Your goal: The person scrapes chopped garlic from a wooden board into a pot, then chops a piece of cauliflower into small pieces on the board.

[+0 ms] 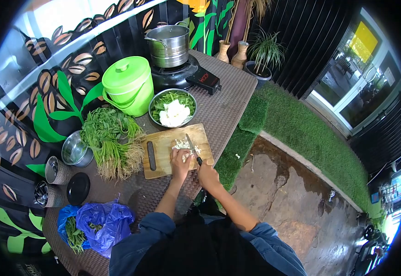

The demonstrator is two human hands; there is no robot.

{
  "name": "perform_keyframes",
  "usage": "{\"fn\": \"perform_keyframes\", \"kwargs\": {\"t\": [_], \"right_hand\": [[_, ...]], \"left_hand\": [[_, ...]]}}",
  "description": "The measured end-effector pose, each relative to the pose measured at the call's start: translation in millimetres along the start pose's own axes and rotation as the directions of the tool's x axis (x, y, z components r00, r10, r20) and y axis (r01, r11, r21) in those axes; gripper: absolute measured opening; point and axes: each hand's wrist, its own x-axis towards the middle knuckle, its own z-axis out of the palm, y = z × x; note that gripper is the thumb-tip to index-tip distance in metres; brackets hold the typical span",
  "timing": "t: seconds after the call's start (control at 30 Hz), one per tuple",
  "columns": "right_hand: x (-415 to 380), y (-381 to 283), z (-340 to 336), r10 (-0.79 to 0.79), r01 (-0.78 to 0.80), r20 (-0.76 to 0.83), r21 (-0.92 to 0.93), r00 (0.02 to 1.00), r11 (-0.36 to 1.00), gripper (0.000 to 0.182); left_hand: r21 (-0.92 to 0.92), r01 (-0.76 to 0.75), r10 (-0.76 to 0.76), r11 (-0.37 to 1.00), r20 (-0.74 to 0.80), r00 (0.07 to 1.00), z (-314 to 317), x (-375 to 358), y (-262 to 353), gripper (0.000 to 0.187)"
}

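A wooden cutting board (pixel 163 170) lies at the front edge of the table, with finely chopped white vegetable (pixel 180 143) on it. My right hand (pixel 208 175) is wrapped round the black handle of a knife (pixel 191 145), whose blade points away across the chopped pieces. Just left of the blade, my left hand (pixel 180 164) has its fingers bent and pressed together on a piece of the white vegetable (pixel 186 158); the fingers partly hide it. Behind the board stands a metal bowl (pixel 152 118) of green leaves topped with white vegetable pieces (pixel 174 113).
Rooted leafy greens (pixel 110 142) lie left of the board, near a steel bowl (pixel 75 149). A lidded green bucket (pixel 129 87) and a pot (pixel 168 46) on a stove (pixel 177 73) stand behind. Plastic bags (pixel 103 225) and a black lid (pixel 78 188) are at the left.
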Motion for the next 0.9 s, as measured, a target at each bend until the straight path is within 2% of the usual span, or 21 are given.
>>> {"fn": "perform_keyframes", "kwargs": {"t": [0.13,0.2,0.27,0.3,0.37,0.4,0.47,0.53,0.57,0.6,0.67,0.8,0.9], "right_hand": [[4.8,-7.2,16.6,0.052,-0.052,-0.011,0.005,0.999,0.999,0.031],[14.8,-3.8,10.2,0.037,-0.037,-0.004,0.025,0.999,0.999,0.034],[21.0,-0.7,-11.4,-0.045,0.044,0.018,0.057,0.999,0.997,0.036],[23.8,0.4,-19.3,-0.028,0.022,0.076,0.068,0.997,0.997,0.039],[17.8,-0.5,-25.9,-0.016,0.011,0.083,0.066,0.996,0.998,0.040],[13.1,0.0,-24.9,-0.001,-0.005,0.096,0.061,0.995,0.998,0.041],[6.5,2.8,0.4,-0.008,0.007,0.054,0.017,0.998,1.000,0.040],[2.5,3.5,18.9,0.046,-0.046,-0.004,0.024,0.999,0.999,0.035],[4.3,4.0,22.1,0.045,-0.045,0.024,0.021,0.999,0.999,0.031],[7.1,4.2,19.3,0.043,-0.044,0.023,0.020,0.999,0.999,0.031],[14.1,5.3,13.0,-0.013,0.012,0.013,0.019,1.000,1.000,0.031],[16.6,6.5,-0.9,-0.054,0.054,0.019,0.017,0.998,0.998,0.034],[3.7,1.0,1.5,-0.062,0.063,0.029,-0.028,0.998,0.998,0.030]], "left_hand": [[-0.023,-0.007,0.007,1.000,-0.017,1.000,0.1,1.3,6.3,0.021],[0.032,-0.061,0.062,0.998,-0.005,0.998,-1.5,0.6,7.5,0.022],[0.082,-0.105,0.109,0.991,-0.046,0.993,-1.1,1.1,3.7,0.022],[0.040,-0.098,0.099,0.994,-0.037,0.994,-0.9,1.8,0.5,0.020],[-0.084,-0.033,0.030,0.996,-0.038,0.999,1.1,2.2,-4.7,0.013],[-0.082,-0.033,0.030,0.996,-0.041,0.999,-1.3,1.9,-3.2,0.013],[0.008,-0.063,0.063,0.998,-0.013,0.998,-7.2,3.7,1.2,0.013],[0.020,-0.071,0.072,0.997,-0.020,0.997,-9.2,2.9,1.2,0.014],[0.034,-0.077,0.078,0.996,-0.024,0.997,-10.2,2.7,0.5,0.015],[0.034,-0.077,0.078,0.996,-0.026,0.997,-13.5,3.8,4.6,0.015],[0.198,-0.144,0.147,0.970,-0.003,0.989,-23.4,2.4,12.3,0.016],[0.259,-0.140,0.143,0.956,0.007,0.990,-30.5,1.5,14.1,0.013],[0.306,-0.139,0.146,0.942,-0.001,0.989,-27.9,0.0,10.3,0.014]]}}
